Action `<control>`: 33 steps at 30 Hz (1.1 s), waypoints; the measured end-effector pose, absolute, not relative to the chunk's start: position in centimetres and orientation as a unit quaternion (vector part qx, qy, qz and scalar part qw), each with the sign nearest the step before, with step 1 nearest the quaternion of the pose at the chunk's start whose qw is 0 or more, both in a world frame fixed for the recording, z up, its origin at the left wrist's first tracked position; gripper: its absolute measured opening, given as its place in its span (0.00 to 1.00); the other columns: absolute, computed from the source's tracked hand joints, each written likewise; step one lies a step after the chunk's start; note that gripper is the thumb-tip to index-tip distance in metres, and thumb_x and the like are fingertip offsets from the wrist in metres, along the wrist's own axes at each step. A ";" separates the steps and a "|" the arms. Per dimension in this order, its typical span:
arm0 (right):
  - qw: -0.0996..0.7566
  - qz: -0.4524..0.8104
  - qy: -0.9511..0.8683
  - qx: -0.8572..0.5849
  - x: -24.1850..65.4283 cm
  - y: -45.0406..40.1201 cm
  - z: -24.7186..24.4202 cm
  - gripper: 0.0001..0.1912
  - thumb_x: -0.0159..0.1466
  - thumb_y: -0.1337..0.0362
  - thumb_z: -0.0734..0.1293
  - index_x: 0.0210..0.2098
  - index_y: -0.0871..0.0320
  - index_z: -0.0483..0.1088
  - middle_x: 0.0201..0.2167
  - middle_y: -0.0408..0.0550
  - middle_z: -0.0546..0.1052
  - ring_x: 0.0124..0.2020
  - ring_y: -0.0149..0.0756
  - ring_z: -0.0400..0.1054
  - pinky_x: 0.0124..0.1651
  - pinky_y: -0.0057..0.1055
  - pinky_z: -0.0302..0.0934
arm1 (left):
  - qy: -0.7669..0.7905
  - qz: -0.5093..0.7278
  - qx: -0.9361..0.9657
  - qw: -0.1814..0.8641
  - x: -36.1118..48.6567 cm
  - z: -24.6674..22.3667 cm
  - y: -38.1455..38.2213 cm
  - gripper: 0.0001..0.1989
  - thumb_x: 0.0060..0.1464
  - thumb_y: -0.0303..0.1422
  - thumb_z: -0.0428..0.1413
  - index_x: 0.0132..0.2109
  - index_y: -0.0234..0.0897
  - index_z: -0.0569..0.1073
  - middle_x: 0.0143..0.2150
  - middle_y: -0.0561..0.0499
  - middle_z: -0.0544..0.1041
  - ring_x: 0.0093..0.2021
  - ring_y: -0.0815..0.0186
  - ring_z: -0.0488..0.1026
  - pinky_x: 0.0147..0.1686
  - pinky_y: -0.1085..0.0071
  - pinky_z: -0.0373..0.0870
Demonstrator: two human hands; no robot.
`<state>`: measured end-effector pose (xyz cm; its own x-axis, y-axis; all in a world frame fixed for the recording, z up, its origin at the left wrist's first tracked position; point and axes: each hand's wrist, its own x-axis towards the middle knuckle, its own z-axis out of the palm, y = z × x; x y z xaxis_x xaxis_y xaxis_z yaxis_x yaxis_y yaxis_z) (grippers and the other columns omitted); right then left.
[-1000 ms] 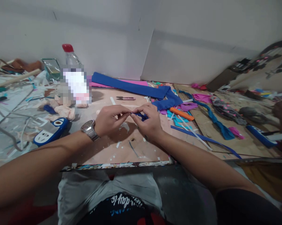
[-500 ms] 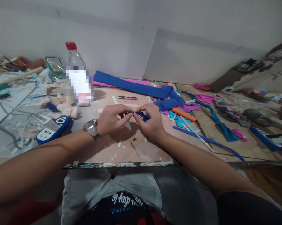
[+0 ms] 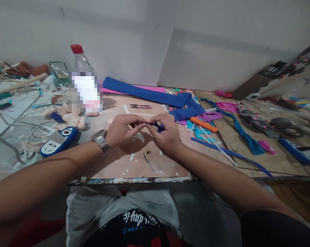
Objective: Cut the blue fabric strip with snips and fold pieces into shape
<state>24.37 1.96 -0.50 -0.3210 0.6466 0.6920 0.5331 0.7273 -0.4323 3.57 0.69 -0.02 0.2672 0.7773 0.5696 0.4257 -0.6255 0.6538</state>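
Note:
Both hands meet at the middle of the table, fingertips nearly touching. My left hand (image 3: 124,130), with a metal watch on its wrist, pinches the edge of a small dark blue cloth piece (image 3: 159,127). My right hand (image 3: 167,133) pinches the same piece, which lies mostly behind its thumb and fingers. Behind the hands are small thread snips (image 3: 140,106) and a long folded blue cloth strip (image 3: 144,94). An orange-handled cutter (image 3: 204,124) rests to the right of my right hand.
A red-capped bottle (image 3: 77,49) and a bright blurred-out patch stand at the back left. A blue power socket (image 3: 58,141) with grey cables is at the left. Cloth scraps, a thin blue strip (image 3: 232,153) and another blue socket (image 3: 296,151) lie at the right.
The fingertips have shifted slightly around the dark blue piece, and less of it shows between them. The view has turned a little, moving the things at the right slightly outward.

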 end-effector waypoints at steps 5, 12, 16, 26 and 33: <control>0.446 0.068 -0.819 -0.355 24.4 1.9 -0.5 0.03 0.66 0.61 0.73 0.39 0.51 0.76 0.37 0.44 0.82 0.43 0.44 0.73 0.53 0.45 0.59 | 0.383 0.452 0.786 0.175 3.5 0.2 0.7 0.11 0.64 0.37 0.58 0.40 0.35 0.82 0.35 0.48 0.84 0.32 0.67 0.77 0.34 0.71 0.72; 0.440 0.060 -0.830 -0.338 24.4 1.9 -0.4 0.03 0.66 0.62 0.72 0.40 0.51 0.75 0.37 0.43 0.81 0.43 0.43 0.72 0.52 0.45 0.59 | 0.383 0.456 0.782 0.183 3.8 0.3 0.5 0.07 0.61 0.33 0.58 0.38 0.35 0.80 0.33 0.51 0.82 0.31 0.68 0.75 0.33 0.72 0.70; 0.451 0.055 -0.827 -0.331 24.4 2.0 -0.6 0.06 0.66 0.65 0.72 0.42 0.51 0.75 0.38 0.43 0.81 0.43 0.43 0.73 0.53 0.44 0.59 | 0.368 0.448 0.803 0.141 3.8 0.1 0.5 0.08 0.63 0.32 0.57 0.40 0.36 0.81 0.35 0.50 0.83 0.31 0.68 0.76 0.35 0.71 0.71; 0.452 0.053 -0.822 -0.344 24.4 2.1 -0.5 0.06 0.64 0.66 0.74 0.40 0.52 0.75 0.37 0.43 0.81 0.42 0.43 0.73 0.53 0.44 0.59 | 0.317 0.422 0.849 0.005 3.2 -0.5 1.2 0.09 0.67 0.30 0.54 0.45 0.37 0.80 0.40 0.49 0.85 0.38 0.66 0.80 0.39 0.71 0.73; 0.457 0.078 -0.810 -0.359 24.4 2.2 -0.5 0.04 0.65 0.64 0.75 0.38 0.52 0.76 0.37 0.44 0.82 0.42 0.42 0.74 0.52 0.43 0.60 | 0.323 0.403 0.857 -0.002 2.9 -0.7 1.3 0.10 0.69 0.33 0.54 0.46 0.38 0.80 0.42 0.49 0.85 0.39 0.66 0.81 0.39 0.70 0.73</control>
